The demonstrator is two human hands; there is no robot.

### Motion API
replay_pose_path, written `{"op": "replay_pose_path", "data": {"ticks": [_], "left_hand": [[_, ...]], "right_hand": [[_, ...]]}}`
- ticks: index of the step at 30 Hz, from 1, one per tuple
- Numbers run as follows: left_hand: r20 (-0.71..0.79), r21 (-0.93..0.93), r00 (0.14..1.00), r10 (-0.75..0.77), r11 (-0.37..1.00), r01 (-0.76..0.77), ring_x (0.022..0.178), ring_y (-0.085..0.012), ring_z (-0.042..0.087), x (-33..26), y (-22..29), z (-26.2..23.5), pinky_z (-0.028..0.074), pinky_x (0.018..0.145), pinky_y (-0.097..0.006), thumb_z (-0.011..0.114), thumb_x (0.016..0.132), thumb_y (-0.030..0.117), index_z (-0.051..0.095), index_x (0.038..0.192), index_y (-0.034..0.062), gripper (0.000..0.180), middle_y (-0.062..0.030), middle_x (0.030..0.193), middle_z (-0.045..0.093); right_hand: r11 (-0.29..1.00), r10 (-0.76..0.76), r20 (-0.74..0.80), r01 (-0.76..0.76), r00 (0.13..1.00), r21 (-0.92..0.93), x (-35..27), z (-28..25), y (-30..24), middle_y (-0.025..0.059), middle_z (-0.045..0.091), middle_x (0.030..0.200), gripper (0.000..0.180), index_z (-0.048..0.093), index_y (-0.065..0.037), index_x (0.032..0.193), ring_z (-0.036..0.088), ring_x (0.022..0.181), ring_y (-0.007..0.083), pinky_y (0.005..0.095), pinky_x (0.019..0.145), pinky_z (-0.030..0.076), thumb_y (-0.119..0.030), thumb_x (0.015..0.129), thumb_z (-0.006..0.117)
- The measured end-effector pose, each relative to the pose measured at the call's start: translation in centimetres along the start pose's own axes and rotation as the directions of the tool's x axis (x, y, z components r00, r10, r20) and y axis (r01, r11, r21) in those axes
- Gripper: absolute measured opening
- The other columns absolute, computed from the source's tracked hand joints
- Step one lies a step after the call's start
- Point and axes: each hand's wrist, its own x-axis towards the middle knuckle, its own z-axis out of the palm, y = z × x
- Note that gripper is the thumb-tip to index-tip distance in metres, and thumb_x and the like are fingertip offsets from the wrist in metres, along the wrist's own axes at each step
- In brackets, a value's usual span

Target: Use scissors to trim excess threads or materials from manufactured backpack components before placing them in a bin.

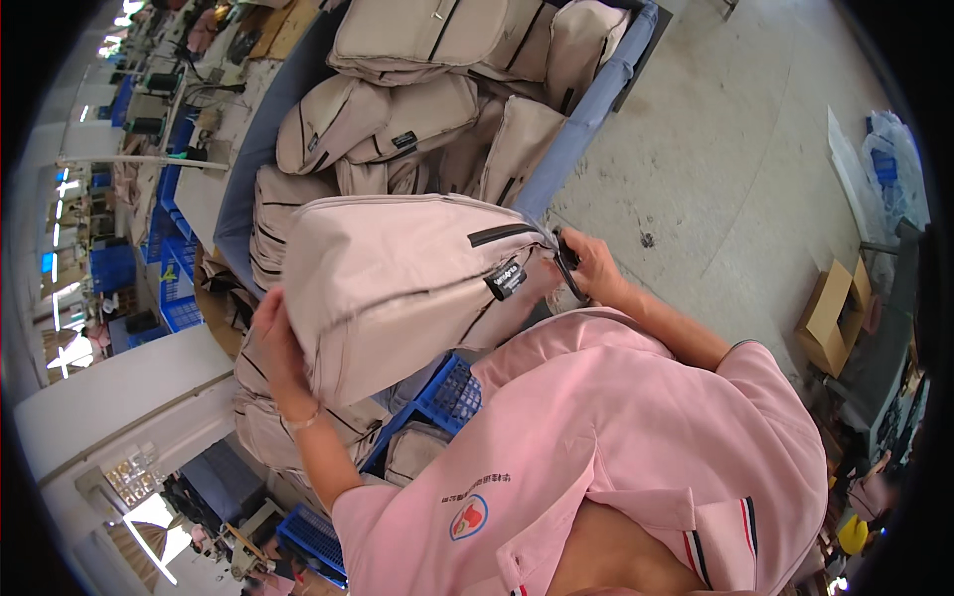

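Seen from above through a wide, curved lens, a person in a pink collared shirt [636,437] holds up a beige fabric backpack with black zip lines and a small black tag [397,288] in front of the chest. At far left is a blurred row of workstations with blue plastic crates [169,298], and nearer the camera a pale grey tabletop [109,387]. The left hand [278,348] lies flat against the backpack's left end, fingers spread wide along the fabric, apparently bracing the bag so it stays lifted and steady. Below the bag, more beige backpacks are stacked [298,427] beside a blue lattice crate [447,392]. Above it, a large blue-rimmed bin [596,99] is heaped with finished backpacks of the same kind [417,109], probably kept close for reach. The right hand [591,266] is at the backpack's right end, fingers closed around a dark strap or loop [568,266] there, which seems to carry that end. Further right are bare grey concrete floor [735,169], an open brown cardboard box [830,313] and clear plastic wrapping [889,169].
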Motion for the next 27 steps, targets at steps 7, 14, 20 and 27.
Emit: {"op": "replay_pose_path", "data": {"ticks": [7,14,20,27], "left_hand": [[-0.151,0.488,0.706,0.692,0.673,-0.556,0.076,-0.0175,0.054,-9.3,9.2,2.0,0.044,0.074,-0.027,0.061,0.088,0.001,0.063,0.090,-0.0018,0.004,-0.0069,0.083,0.060],[0.294,0.276,0.877,0.381,0.844,-0.459,0.077,-0.0288,0.063,-11.9,-4.8,23.3,0.049,0.067,-0.038,0.070,0.083,0.007,0.067,0.089,0.0054,0.007,-0.0095,0.083,0.065],[0.375,0.181,0.898,0.230,0.932,-0.315,0.075,-0.0286,0.064,-13.5,-9.9,28.6,0.049,0.066,-0.037,0.069,0.085,0.014,0.068,0.086,0.0054,0.009,-0.0091,0.081,0.066],[0.416,0.224,0.884,0.215,0.918,-0.329,0.076,-0.0293,0.064,-13.8,-10.5,29.2,0.050,0.067,-0.038,0.070,0.086,0.018,0.069,0.084,0.0063,0.012,-0.0097,0.081,0.066]], "right_hand": [[0.982,0.161,-0.225,-0.132,0.961,0.138,1.8,-3.0,0.5,0.0006,0.053,0.069,0.033,0.061,-0.002,0.098,0.051,0.068,0.0089,0.0275,0.061,0.043,-0.029,0.087,0.076],[0.955,0.277,-0.288,-0.295,0.917,-0.020,-1.5,-6.9,3.4,0.0037,0.061,0.072,0.028,0.062,0.000,0.094,0.058,0.065,0.0134,0.0295,0.065,0.049,-0.026,0.090,0.072],[0.890,0.374,-0.157,-0.401,0.914,-0.216,-3.9,-8.8,1.5,0.0134,0.060,0.071,0.049,0.064,0.001,0.092,0.056,0.063,0.0231,0.0367,0.062,0.046,-0.046,0.085,0.072],[0.738,0.391,-0.057,-0.349,0.919,-0.578,-4.2,-7.1,2.4,0.0216,0.064,0.104,0.074,0.060,0.004,0.112,0.065,0.093,0.0335,0.0426,0.077,0.051,-0.064,0.082,0.064]]}}
